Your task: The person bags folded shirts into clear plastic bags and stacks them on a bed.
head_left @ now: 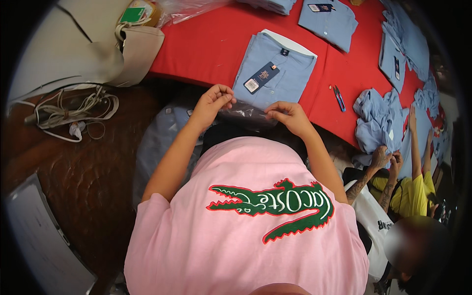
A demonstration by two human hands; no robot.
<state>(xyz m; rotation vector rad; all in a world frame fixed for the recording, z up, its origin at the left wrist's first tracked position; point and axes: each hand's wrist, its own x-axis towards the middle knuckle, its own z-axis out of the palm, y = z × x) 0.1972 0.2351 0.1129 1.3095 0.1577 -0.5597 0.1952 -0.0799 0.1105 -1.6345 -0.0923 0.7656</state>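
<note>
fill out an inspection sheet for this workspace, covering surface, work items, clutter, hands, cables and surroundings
Surface: red cloth-covered table, its near edge in front of the person.
Work items: folded light-blue shirt with a dark rectangular tag lies near that edge; clear plastic film shows at its near side.
Clutter: small blue snips lie right of the shirt; a beige fabric bag is at upper left.
Hands: left hand and right hand pinch the film at separate spots.
Cables: tangled pale cables at left, above the brown glossy floor.
Surroundings: at right, a co-worker's hand is at a crumpled blue garment.
</note>
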